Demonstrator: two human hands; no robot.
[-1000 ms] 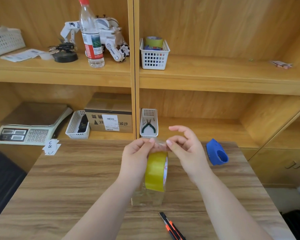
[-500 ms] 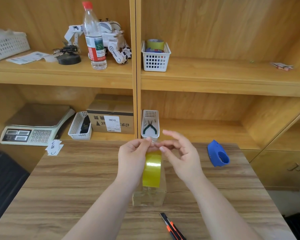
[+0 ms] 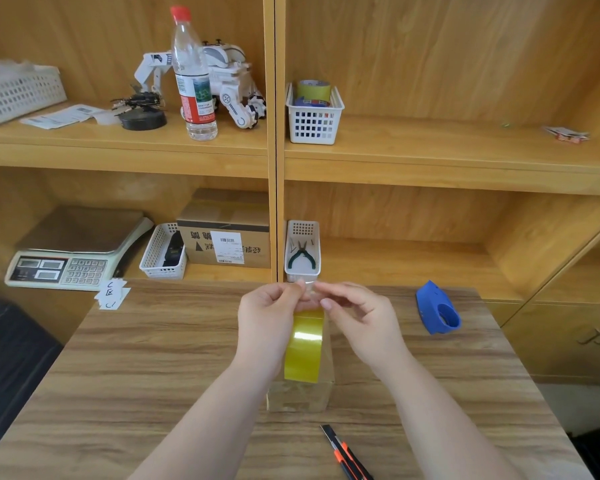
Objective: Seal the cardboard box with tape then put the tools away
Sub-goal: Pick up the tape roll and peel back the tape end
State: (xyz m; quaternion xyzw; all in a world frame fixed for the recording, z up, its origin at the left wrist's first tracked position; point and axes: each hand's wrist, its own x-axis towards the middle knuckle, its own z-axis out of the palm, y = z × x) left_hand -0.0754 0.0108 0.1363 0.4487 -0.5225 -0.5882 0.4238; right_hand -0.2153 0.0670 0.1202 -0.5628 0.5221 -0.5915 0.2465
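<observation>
- Tape roll [image 3: 305,344]: raised above the table [image 3: 153,358], left hand [image 3: 269,318] clamped on it, right hand [image 3: 357,317] pinching its loose end.
- Roll now turned edge-on; end seems found.
- Cardboard box [image 3: 226,233] sits on the shelf; utility knife [image 3: 345,453] lies near.

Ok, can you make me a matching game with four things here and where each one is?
Things:
1. Tape roll
2. Pliers
3. Bottle
4. Knife

Places:
A. on the top shelf, beside the toy robot
B. lying on the table, near its front edge
C. held in the hands above the table
D. in a white basket on the lower shelf

Pairs: 1-C, 2-D, 3-A, 4-B
</observation>
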